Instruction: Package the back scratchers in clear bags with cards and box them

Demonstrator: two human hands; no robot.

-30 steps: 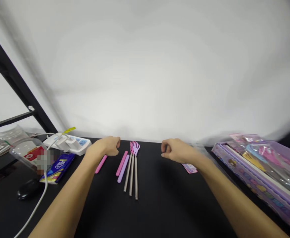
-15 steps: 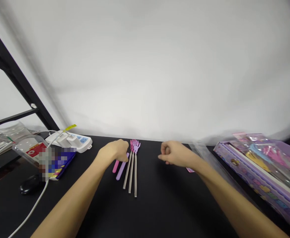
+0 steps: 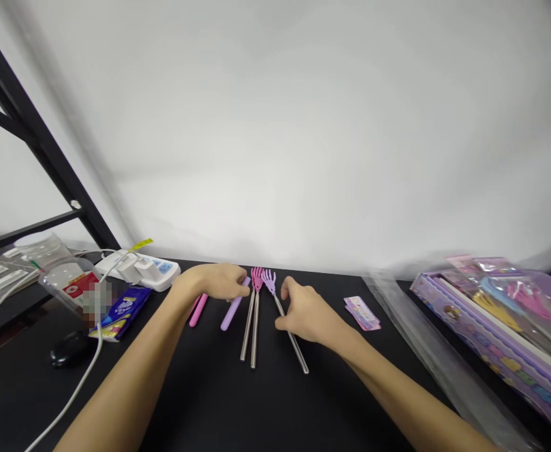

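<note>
My left hand (image 3: pixel 221 281) is closed at the top of a purple handle tube (image 3: pixel 232 314), its thumb and finger at the tube's upper end. A pink handle tube (image 3: pixel 199 311) lies partly under that hand. Two metal rods with pink hand-shaped ends (image 3: pixel 257 279) lie side by side on the black table. To their right a rod with a purple hand-shaped end (image 3: pixel 269 281) lies slanted, its lower end toward the right. My right hand (image 3: pixel 304 309) is beside this rod, thumb and fingers apart, nothing held.
At the right stand a purple patterned box (image 3: pixel 487 351) of bagged pieces and a clear plastic wrap (image 3: pixel 426 351). Small pink cards (image 3: pixel 363 312) lie nearer the middle. Leftward are a power strip (image 3: pixel 162 276), a blue packet (image 3: pixel 127 311), a black mouse (image 3: pixel 71 349) and a cable.
The purple-ended rod now lies apart from the pink-ended ones, to the right. My right hand has moved left toward it. The pink tube sits farther from the purple tube.
</note>
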